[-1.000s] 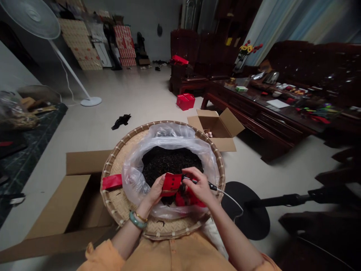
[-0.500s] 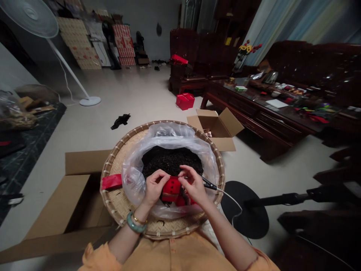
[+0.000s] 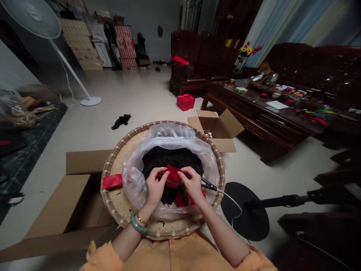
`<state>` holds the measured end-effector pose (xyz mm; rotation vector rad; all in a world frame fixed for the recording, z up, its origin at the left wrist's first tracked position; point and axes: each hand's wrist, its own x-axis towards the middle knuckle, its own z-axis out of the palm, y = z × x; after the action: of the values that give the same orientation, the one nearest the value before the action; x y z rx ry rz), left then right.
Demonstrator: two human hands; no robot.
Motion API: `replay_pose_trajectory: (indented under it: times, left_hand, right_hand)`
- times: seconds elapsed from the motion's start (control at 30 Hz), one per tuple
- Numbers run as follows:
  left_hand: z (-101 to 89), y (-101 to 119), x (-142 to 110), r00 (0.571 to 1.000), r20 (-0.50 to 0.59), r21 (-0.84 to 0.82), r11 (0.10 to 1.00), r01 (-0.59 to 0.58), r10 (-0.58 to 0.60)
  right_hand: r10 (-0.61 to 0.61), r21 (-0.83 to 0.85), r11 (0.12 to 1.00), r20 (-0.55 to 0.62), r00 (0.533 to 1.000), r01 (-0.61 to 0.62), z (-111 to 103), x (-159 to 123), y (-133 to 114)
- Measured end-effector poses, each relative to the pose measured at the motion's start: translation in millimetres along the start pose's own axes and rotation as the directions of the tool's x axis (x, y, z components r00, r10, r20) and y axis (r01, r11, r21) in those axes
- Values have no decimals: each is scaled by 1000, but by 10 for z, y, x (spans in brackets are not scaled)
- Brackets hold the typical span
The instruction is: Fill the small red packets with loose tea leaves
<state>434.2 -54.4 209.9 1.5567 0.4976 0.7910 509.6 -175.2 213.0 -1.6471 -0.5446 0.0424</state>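
Both my hands meet over a mound of dark loose tea leaves (image 3: pixel 172 158), which fills a clear plastic bag (image 3: pixel 135 177) resting on a round woven bamboo tray (image 3: pixel 124 210). My left hand (image 3: pixel 155 185) and my right hand (image 3: pixel 192 183) pinch a small red paper packet (image 3: pixel 173 174) from either side, their fingers covering most of it. A black-handled corded tool (image 3: pixel 208 184) runs out from beside my right hand. More red paper (image 3: pixel 183 199) lies below the hands, partly hidden. A flat red packet (image 3: pixel 112 181) lies on the tray.
An open cardboard box (image 3: pixel 62 199) lies left of the tray, and another (image 3: pixel 217 130) stands behind it. A round black stand base (image 3: pixel 244 210) sits to the right. A dark wooden table (image 3: pixel 254 109) holds assorted items. A red box (image 3: pixel 185 102) stands on the floor.
My hands have come closer together, and both now pinch the red packet, which sits slightly higher. The tool's tips no longer rest against the packet's face.
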Motion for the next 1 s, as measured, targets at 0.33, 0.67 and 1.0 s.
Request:
replay_pose_trajectory:
  times: [0.33,0.67,1.0]
  left_hand:
    - [-72,99,75,956,136,151,948,-279,260]
    - [-130,95,72,873,258,173,869,-464,414]
    - [-164,177,40,844,215,109,847,-521,492]
  right_hand:
    - [37,17,999,28,999,-37,-23,81,26]
    - [32,29,999,38,999,-33,-54,50,-8]
    - [-153,24,988,56,987,151,-127,11,-184]
